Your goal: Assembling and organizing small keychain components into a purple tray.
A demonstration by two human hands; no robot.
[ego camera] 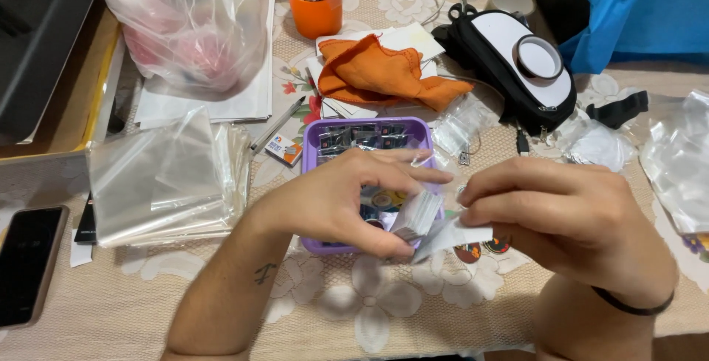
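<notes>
1. The left hand (pixel 347 202) curls around a small stack of white cards (pixel 417 215), thumb underneath and fingers arched over the top; the grip is closed but loose enough for one card to slide out. Keep it that way, firm at the stack's back edge only.
2. The right hand (pixel 569 217) pinches a single white slip (pixel 452 237) at the stack's lower corner, fingers closed on it. Draw it off flat and sideways so the sheets beneath do not fan.
3. Stack and slip sit just above the front rim of the purple tray (pixel 314 143), which holds small dark packets and a few round coloured pieces. Work low over it, so a dropped card lands inside.
4. Whether the slip is a card or a thin sleeve is hard to tell; it looks like paper.
5. The pile of clear plastic bags (pixel 162 184) lies well to the left, beside the phone (pixel 28 261).
</notes>
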